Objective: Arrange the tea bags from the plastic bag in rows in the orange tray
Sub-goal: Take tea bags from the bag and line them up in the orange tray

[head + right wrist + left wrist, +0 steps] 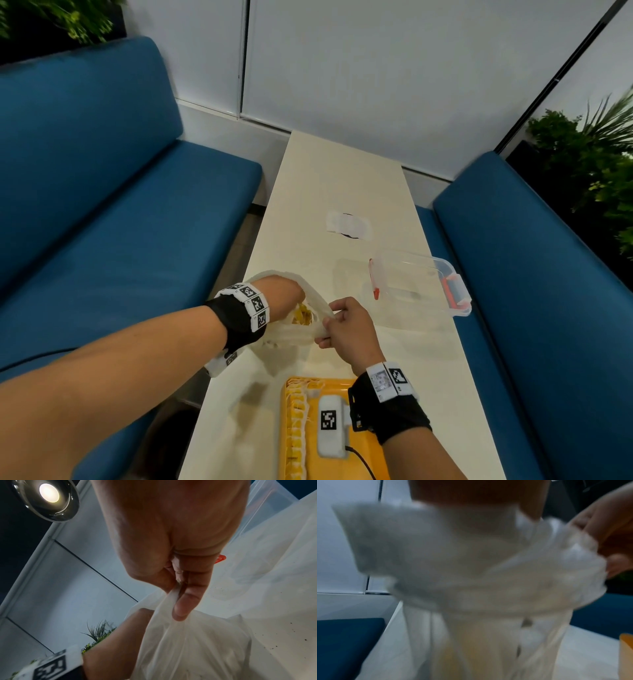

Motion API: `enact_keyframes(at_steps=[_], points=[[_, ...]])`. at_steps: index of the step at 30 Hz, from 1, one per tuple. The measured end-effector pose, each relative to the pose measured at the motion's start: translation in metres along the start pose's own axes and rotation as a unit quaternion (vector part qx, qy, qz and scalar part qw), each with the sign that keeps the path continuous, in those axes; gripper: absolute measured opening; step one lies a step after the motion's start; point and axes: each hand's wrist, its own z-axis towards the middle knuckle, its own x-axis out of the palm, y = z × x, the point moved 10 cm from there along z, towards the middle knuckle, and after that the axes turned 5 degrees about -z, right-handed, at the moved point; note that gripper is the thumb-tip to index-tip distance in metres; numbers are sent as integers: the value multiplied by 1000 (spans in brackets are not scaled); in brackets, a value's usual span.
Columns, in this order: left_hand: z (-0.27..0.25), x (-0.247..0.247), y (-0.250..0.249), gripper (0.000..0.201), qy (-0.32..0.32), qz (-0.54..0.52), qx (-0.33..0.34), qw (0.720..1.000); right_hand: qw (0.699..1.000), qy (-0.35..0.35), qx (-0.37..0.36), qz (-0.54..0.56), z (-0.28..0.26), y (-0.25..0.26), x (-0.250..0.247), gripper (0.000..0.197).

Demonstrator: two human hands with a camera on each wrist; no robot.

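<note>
Nearest: orange tray (371, 455) at the near end of the desk (342, 178), one row of yellow tea bags (297, 435) lined up along its left wall, strings trailing at the far end; rest of the tray floor partly hidden by the right wrist camera unit. Just past the tray, the translucent white plastic bag (298, 334) is held above the desk. Right hand (349, 329) grips the bag's rim on the right side — right wrist view shows thumb and curled fingers (187, 601) clamped on a bunched fold of the plastic (197, 642). Left hand (282, 298) is in the bag's mouth from the left, down to the knuckles; its fingers are hidden by the plastic, so I cannot tell whether they are apart, together or on anything. Left wrist view is blurred: mostly the bag (471, 574), a faint yellow tint low inside it, the right hand's fingers (607, 536) on the rim at upper right, a tray corner (627, 642) at the right edge. More yellow tea bags (303, 313) show inside the bag's opening, between the two hands. Farther right on the desk: clear plastic storage box (414, 284) with red-orange latches. Beyond it, a small white patch (347, 224) on the desk surface; cannot tell what it is. Blue benches (120, 212) flank the desk both sides, white wall at the far end.
</note>
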Motion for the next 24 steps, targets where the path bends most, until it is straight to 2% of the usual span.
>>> enact_keyframes(at_steps=[3, 6, 9, 11, 13, 17, 19, 21, 22, 24], points=[[-21, -25, -12, 41, -54, -69, 49, 995, 1000, -5, 6, 16, 1, -1, -2, 17], [-43, -45, -18, 35, -97, -136, 84, 982, 1000, -8, 8, 24, -1, -2, -3, 16], [-67, -58, -7, 29, -156, -277, 79, 945, 999, -6, 14, 33, -4, -6, -3, 15], [-77, -55, 5, 26, -182, -380, 70, 904, 999, -7, 15, 31, -5, -8, -3, 15], [-85, -45, 13, 24, -183, -490, 57, 850, 999, -5, 16, 29, -9, -10, -2, 15], [-105, -17, 13, 26, -142, -714, 27, 685, 1000, -4, 22, 8, -18, -18, -6, 19], [-116, 3, 9, 26, -116, -775, 1, 621, 997, -42, -15, -65, -28, -12, -18, 27], [-125, 23, 3, 25, -89, -808, -14, 582, 986, -88, -97, -102, -50, 8, -30, 30], [-129, 33, 0, 25, -78, -819, -21, 568, 981, -89, -142, -93, -64, 20, -31, 31], [-138, 53, -7, 27, -56, -838, -35, 541, 974, -44, -210, -68, -89, 37, -21, 37]])
